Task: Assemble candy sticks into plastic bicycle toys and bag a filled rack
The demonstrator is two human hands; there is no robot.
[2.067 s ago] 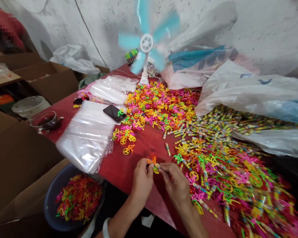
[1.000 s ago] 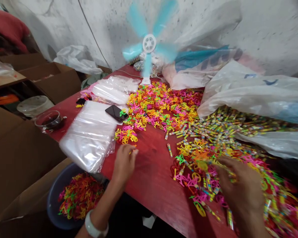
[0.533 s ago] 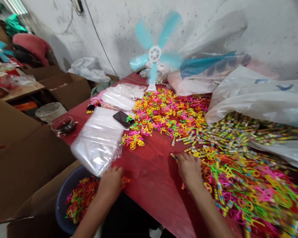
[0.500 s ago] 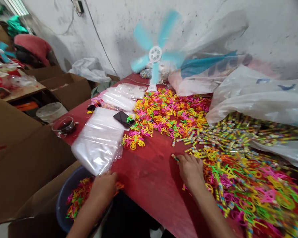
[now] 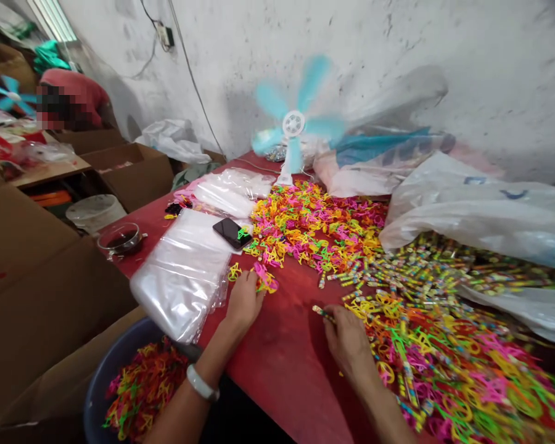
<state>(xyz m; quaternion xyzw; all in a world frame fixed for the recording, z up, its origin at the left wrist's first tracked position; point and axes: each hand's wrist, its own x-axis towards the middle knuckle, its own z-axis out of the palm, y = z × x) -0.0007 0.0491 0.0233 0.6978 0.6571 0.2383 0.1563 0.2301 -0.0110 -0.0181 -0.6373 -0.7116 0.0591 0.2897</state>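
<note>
My left hand (image 5: 246, 300) reaches over the red table (image 5: 282, 333), its fingers at a few pink and yellow plastic pieces (image 5: 266, 279); whether it grips one is hidden. My right hand (image 5: 349, 339) is closed on a small striped stick (image 5: 322, 313) that points out to the left. Beyond both hands spreads a pile of colourful plastic pieces (image 5: 300, 225). Many striped sticks (image 5: 411, 265) lie to the right of that pile. Nearer on the right is a mixed heap (image 5: 472, 370) of plastic pieces and sticks.
Clear plastic bags (image 5: 185, 271) and a black phone (image 5: 232, 234) lie at the left. A fan (image 5: 293, 123) spins at the back. A blue tub (image 5: 92, 394) of pieces stands below the table edge. Cardboard boxes (image 5: 41, 296) are at the left; a person (image 5: 81, 95) bends beyond.
My left hand has moved from above the tub up and right to the plastic pieces on the table. My right hand stays in nearly the same place with the stick.
</note>
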